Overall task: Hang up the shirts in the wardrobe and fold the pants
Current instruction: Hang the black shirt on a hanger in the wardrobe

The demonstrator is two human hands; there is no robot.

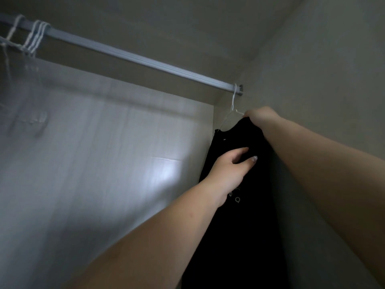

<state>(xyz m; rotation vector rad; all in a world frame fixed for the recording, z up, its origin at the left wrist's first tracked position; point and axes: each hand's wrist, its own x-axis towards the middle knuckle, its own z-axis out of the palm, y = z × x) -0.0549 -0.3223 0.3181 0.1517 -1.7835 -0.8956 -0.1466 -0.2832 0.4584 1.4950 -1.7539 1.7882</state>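
A rail point(133, 57) crosses the wardrobe from ten o'clock down to its end bracket at about two o'clock, where it meets the side wall point(323, 69). On that end, right against the wall, hangs a hanger point(233, 107) carrying a shirt point(245, 226), which drops toward five o'clock. The right hand point(260, 116) sits on the shirt's top shoulder, just below the hanger's hook. The left hand point(231, 165) lies on the shirt's front, lower and toward eight o'clock from the right. Several spare hangers point(35, 34) cluster on the rail's far end at ten o'clock. The back panel point(93, 153) stands behind, below the rail.
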